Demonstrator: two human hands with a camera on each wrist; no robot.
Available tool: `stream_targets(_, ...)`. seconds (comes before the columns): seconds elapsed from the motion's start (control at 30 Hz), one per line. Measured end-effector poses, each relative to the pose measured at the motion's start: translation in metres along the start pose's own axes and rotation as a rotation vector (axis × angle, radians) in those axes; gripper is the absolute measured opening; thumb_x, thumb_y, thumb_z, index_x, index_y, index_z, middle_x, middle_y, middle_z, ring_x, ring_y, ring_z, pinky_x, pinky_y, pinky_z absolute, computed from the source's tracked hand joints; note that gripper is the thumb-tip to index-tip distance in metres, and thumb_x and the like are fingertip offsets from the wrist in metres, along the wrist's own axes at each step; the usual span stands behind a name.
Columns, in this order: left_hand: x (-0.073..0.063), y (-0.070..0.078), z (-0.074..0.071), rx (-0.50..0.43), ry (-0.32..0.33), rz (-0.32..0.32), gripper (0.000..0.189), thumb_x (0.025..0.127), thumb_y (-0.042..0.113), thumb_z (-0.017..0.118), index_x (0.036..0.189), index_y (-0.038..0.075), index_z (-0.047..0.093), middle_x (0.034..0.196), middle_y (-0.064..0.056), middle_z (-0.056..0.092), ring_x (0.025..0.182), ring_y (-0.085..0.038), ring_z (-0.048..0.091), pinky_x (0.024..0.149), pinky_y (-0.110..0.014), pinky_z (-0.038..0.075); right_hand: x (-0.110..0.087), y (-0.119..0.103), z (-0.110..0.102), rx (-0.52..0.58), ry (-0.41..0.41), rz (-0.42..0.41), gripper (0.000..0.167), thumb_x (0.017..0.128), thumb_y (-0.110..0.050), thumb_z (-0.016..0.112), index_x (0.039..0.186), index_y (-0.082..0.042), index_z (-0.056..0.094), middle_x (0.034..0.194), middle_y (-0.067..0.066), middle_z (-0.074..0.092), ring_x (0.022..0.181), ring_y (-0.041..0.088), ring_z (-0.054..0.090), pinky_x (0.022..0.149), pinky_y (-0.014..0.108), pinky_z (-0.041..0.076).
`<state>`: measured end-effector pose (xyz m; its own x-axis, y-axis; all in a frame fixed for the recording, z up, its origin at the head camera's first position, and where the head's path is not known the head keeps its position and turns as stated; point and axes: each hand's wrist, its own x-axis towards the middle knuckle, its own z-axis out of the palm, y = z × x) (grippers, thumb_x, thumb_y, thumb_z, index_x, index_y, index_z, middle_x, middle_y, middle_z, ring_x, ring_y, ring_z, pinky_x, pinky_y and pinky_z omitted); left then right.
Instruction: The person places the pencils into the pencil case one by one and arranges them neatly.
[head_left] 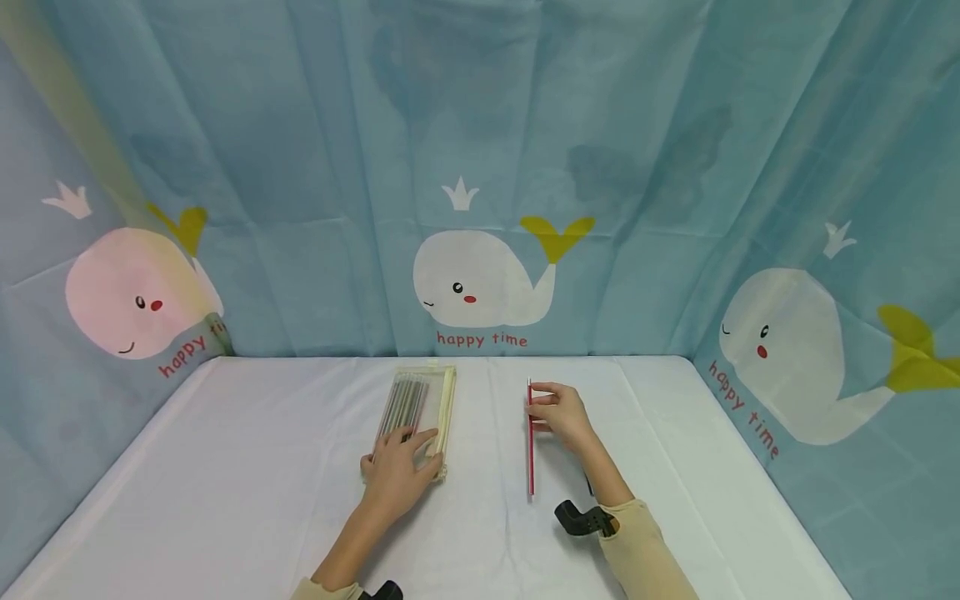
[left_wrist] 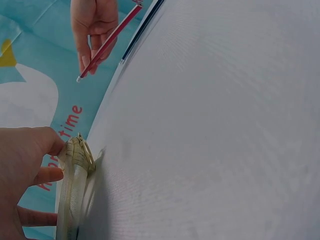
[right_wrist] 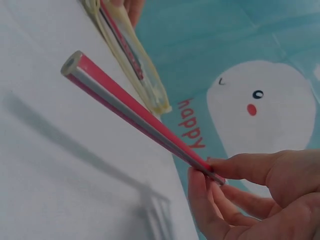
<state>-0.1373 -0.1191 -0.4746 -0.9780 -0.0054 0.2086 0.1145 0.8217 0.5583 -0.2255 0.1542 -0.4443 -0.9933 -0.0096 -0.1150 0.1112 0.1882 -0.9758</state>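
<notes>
My right hand (head_left: 564, 414) pinches a red pencil (head_left: 531, 462) with a silver stripe between thumb and fingertips. In the right wrist view, the pencil (right_wrist: 135, 117) slants up from the fingertips, held above the white cloth, with its flat end toward the camera. My left hand (head_left: 397, 473) rests on a clear pencil case (head_left: 448, 392) with a cream zip edge. Several striped pencils (head_left: 405, 400) lie side by side inside it. In the left wrist view, fingertips touch the case's upper side (left_wrist: 75, 185) by the zip end; the palm's underside is hidden.
A dark pencil (head_left: 588, 483) lies on the white-covered table (head_left: 247, 467), partly hidden under the right forearm. Blue cloth with whale prints (head_left: 480, 279) hangs behind and at both sides. A black wrist mount (head_left: 581, 518) sits by the right sleeve.
</notes>
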Motion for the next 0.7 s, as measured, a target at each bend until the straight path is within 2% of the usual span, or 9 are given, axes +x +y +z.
stream_targets(0.43, 0.0, -0.001, 0.0, -0.009, 0.007, 0.008, 0.04, 0.098, 0.032, 0.07, 0.134, 0.017, 0.074, 0.144, -0.025, 0.059, 0.133, -0.054, 0.047, 0.091, -0.082, 0.033, -0.002, -0.002, 0.02, -0.009, -0.015, -0.043, 0.043, 0.091, 0.01, 0.072, 0.133, 0.011, 0.065, 0.099, 0.018, 0.069, 0.073, 0.018, 0.073, 0.066, 0.037, 0.064)
stream_targets(0.7, 0.0, 0.0, 0.0, -0.016, 0.002, 0.004, 0.04, 0.098, 0.032, 0.07, 0.134, 0.018, 0.074, 0.144, -0.025, 0.058, 0.134, -0.053, 0.047, 0.092, -0.08, 0.033, -0.001, -0.002, 0.03, -0.027, -0.029, -0.039, 0.041, 0.091, 0.009, 0.073, 0.131, 0.009, 0.067, 0.1, 0.018, 0.07, 0.075, 0.017, 0.073, 0.067, 0.035, 0.064)
